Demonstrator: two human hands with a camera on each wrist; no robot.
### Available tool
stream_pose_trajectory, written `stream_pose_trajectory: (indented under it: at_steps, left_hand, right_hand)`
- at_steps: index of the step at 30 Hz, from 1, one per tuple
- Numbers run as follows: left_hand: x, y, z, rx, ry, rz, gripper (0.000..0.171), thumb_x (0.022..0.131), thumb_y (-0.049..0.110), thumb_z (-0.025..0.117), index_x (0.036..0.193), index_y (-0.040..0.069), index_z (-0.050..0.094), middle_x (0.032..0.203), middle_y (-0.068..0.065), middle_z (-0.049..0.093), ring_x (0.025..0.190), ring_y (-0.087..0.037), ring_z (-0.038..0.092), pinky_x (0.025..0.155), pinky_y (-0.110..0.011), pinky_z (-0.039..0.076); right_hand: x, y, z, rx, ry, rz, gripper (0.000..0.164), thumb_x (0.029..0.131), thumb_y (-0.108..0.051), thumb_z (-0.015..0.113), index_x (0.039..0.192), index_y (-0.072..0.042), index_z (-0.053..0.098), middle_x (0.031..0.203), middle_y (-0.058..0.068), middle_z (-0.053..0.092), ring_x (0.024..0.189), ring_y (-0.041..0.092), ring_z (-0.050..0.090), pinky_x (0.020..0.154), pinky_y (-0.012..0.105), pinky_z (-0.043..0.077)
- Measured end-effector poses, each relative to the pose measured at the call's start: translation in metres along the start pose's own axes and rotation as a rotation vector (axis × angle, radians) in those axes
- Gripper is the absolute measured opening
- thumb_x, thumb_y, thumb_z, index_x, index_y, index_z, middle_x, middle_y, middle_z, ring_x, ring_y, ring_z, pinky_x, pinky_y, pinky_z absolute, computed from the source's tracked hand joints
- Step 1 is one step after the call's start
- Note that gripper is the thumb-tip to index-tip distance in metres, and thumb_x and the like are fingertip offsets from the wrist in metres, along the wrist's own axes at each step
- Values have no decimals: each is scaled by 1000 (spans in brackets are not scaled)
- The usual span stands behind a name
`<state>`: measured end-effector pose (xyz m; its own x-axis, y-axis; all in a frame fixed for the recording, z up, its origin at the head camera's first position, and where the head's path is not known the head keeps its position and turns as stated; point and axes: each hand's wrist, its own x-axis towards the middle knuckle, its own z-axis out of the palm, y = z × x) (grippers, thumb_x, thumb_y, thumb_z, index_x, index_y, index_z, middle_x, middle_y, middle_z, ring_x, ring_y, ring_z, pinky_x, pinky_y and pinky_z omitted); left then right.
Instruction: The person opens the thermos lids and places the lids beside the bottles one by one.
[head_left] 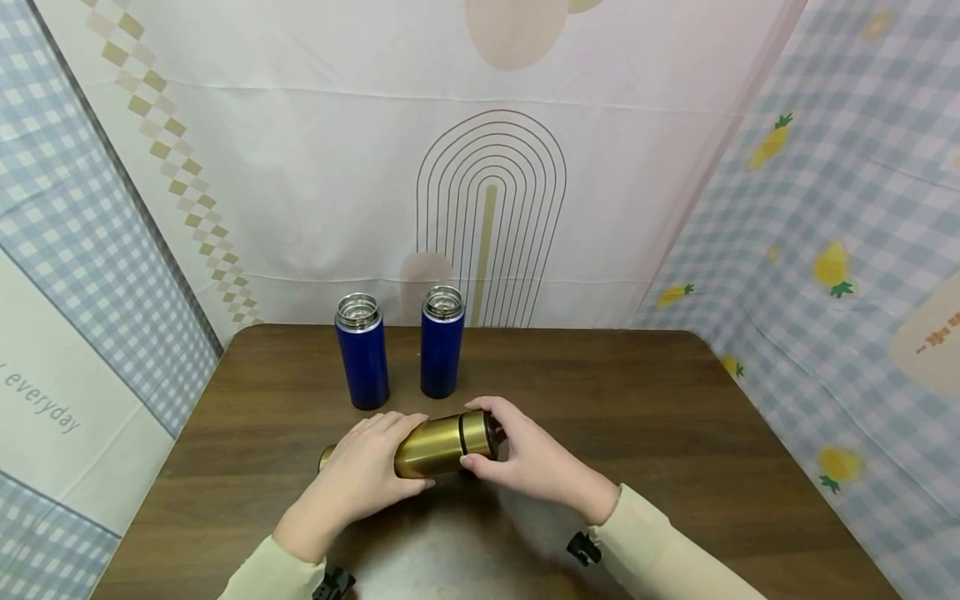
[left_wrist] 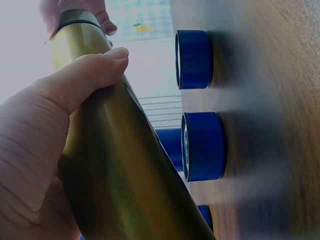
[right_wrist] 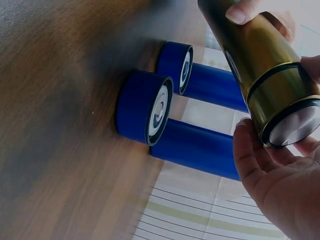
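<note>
A gold thermos flask point(head_left: 429, 447) is held nearly level above the table, its capped end to the right. My left hand point(head_left: 366, 468) grips the flask's body from above, thumb along the near side. Thumb and fingers of my right hand point(head_left: 531, 457) hold the gold cap point(head_left: 476, 434), which has a black ring and a shiny disc on its end. In the right wrist view two blue lids point(right_wrist: 135, 106) lie on the table beside the flask; the head view hides them behind it. Behind stand two blue thermos bottles point(head_left: 363, 362), upright and lidless, with steel mouths.
The brown wooden table point(head_left: 637, 433) ends at a pale patterned curtain point(head_left: 322, 183) at the back. A checked cloth with pineapples point(head_left: 795, 275) hangs along the right side, and another checked cloth point(head_left: 67, 142) hangs on the left.
</note>
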<state>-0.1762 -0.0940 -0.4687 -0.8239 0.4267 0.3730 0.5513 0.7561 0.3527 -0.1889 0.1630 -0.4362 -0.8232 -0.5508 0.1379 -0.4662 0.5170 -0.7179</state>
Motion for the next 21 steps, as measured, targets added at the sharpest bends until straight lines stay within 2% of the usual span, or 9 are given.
stream_pose_trajectory:
  at_steps: [4, 7, 9, 14, 18, 21]
  left_hand:
    - [-1, -1, 0, 2, -7, -11, 75, 63, 49, 85, 127, 17, 59, 102, 5, 61, 88, -14, 56, 83, -37, 46]
    - [-1, -2, 0, 4, -4, -13, 75, 64, 50, 84, 127, 18, 59, 101, 5, 61, 87, -14, 56, 80, -36, 46]
    - [-1, -1, 0, 3, 0, -12, 75, 64, 50, 84, 127, 17, 60, 100, 5, 61, 86, -14, 56, 79, -36, 46]
    - [-2, 0, 0, 10, 5, -9, 75, 63, 50, 85, 126, 18, 60, 99, 5, 61, 86, -14, 55, 81, -37, 46]
    - [-2, 0, 0, 14, 6, 3, 76, 62, 49, 86, 126, 17, 60, 100, 4, 61, 87, -15, 56, 81, -37, 46]
    - [-3, -1, 0, 14, 10, 12, 77, 61, 48, 86, 125, 16, 60, 101, 3, 61, 88, -16, 57, 81, -38, 47]
  right_hand:
    - [0, -1, 0, -18, 20, -34, 64, 85, -43, 72, 138, -32, 38, 122, -8, 46, 96, 9, 53, 80, 34, 51]
    - [0, -3, 0, -20, 55, -16, 68, 85, -49, 70, 141, -34, 35, 125, -8, 43, 97, 9, 52, 83, 34, 50]
    - [0, -5, 0, -15, 83, 22, 68, 85, -52, 68, 141, -31, 35, 124, -8, 43, 97, 9, 52, 83, 34, 50]
    - [2, -6, -2, -19, 115, 115, 59, 88, -57, 61, 132, -21, 46, 109, -4, 51, 90, 12, 54, 78, 35, 50]
    - [2, -6, -2, -9, 80, 119, 54, 89, -55, 61, 128, -18, 50, 102, -3, 52, 87, 13, 54, 76, 38, 50]
    - [1, -5, -2, 5, 55, 88, 53, 89, -53, 62, 128, -17, 52, 102, -3, 52, 85, 13, 53, 74, 39, 51]
